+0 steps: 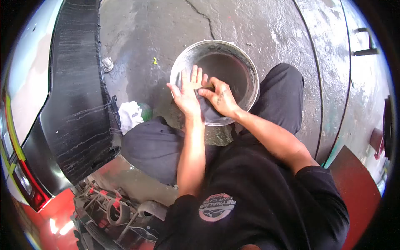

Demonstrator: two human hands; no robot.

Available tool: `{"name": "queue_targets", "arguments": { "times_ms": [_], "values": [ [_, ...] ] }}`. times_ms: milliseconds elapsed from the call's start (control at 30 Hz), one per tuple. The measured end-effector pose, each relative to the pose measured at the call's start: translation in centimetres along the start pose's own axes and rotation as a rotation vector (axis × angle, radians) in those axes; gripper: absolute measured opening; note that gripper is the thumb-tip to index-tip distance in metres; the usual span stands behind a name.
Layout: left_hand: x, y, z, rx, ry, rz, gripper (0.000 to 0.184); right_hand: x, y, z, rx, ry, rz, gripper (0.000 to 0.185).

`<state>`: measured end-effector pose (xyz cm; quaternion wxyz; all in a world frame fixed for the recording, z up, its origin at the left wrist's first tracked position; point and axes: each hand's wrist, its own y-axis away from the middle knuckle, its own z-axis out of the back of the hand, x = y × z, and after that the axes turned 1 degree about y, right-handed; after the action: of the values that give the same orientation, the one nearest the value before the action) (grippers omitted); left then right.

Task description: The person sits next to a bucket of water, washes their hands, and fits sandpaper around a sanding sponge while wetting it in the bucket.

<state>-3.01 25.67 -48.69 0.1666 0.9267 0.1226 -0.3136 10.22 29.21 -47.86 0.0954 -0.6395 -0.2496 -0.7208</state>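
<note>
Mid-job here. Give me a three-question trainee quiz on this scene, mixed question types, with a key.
1. Multiple choice: The bare left hand and bare right hand are over a round, silver-coloured basin. Which shows an open palm to the camera?
A) left
B) right
C) both

2. True or false: The crumpled white cloth-like item lies outside the basin.

3. Short answer: On which side of the picture, left or right, is the large black car panel?

Key: 1. A; the right hand shows its back. 2. True. 3. Left.
</note>
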Motion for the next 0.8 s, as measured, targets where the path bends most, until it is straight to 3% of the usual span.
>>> {"name": "queue_targets", "arguments": {
  "times_ms": [67, 167, 200, 300, 333, 367, 433, 533, 567, 633, 733, 800],
  "values": [
    [0.3, -0.2, -0.6, -0.039, -0.040, -0.010, 0.099, -0.7, -2.9, 0.4, -0.042, 0.173, 0.000, 0.039],
    [-0.4, 1.2, -3.6, -0.167, -0.079, 0.098, 0.101, -0.8, -5.6, 0.8, -0.144, 0.124, 0.020, 0.037],
    [-1.0, 1.6, -5.5, -0.206, -0.033, 0.112, 0.103, -0.3, -5.2, 0.9, -0.118, 0.115, -0.082, 0.034],
    [0.2, -0.6, 2.4, 0.074, 0.016, 0.078, 0.104, 0.0, -1.7, 0.0, -0.016, -0.035, -0.098, 0.031],
    [0.1, -1.0, 3.9, 0.112, -0.103, 0.077, 0.106, 0.1, 0.2, -0.6, 0.042, -0.051, 0.098, 0.032],
    [0.2, -0.4, 1.6, -0.057, 0.005, 0.114, 0.107, 0.7, 1.2, -0.9, 0.070, -0.027, 0.009, 0.034],
    [0.9, -0.7, 3.3, -0.200, -0.024, 0.096, 0.107, 0.1, 0.1, -0.5, 0.103, 0.115, 0.065, 0.037],
    [0.5, 1.0, -1.4, -0.266, -0.098, 0.190, 0.108, -0.5, -3.7, -0.4, 0.004, 0.147, 0.121, 0.036],
    [0.7, 1.2, -2.5, -0.391, -0.061, 0.229, 0.103, -1.3, -5.3, -0.7, -0.079, 0.125, 0.036, 0.037],
    [0.6, 0.9, -1.9, -0.478, -0.033, 0.260, 0.095, -1.5, -6.5, -0.3, -0.005, 0.172, -0.073, 0.038],
    [1.0, 0.9, -0.6, -0.208, 0.142, 0.249, 0.096, -0.8, -3.9, 0.1, 0.009, 0.125, 0.000, 0.035],
    [1.4, 0.4, 1.4, -0.093, 0.080, 0.229, 0.094, -1.3, -2.8, 0.0, 0.091, -0.018, -0.078, 0.038]
  ]
}}
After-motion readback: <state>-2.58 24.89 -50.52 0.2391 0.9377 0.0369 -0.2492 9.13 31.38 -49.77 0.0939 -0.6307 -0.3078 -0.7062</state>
